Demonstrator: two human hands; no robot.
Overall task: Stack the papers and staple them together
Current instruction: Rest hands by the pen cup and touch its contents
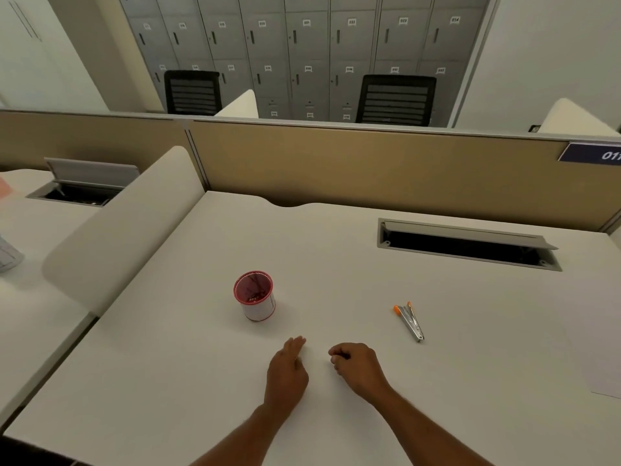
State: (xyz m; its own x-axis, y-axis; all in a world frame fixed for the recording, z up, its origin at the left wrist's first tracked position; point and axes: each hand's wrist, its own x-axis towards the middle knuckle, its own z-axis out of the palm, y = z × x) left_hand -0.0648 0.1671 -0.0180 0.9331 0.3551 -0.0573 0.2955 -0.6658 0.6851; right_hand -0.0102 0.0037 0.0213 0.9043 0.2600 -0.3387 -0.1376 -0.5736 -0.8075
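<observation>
A white sheet of paper [601, 375] lies flat at the desk's right edge, hard to tell from the white top. A slim silver stapler with orange tips [409, 320] lies on the desk, to the right of and beyond my hands. My left hand [287, 371] rests on the desk with fingers stretched forward and holds nothing. Beside it my right hand [356, 366] rests with fingers curled in; nothing shows in its grip. Both hands are well apart from the paper and the stapler.
A red-rimmed white cup [255, 295] stands beyond my left hand. An open cable slot [467, 245] is sunk in the desk [168, 381] at the back right. A tan partition [369, 163] closes the far side, and a white divider [127, 230] the left.
</observation>
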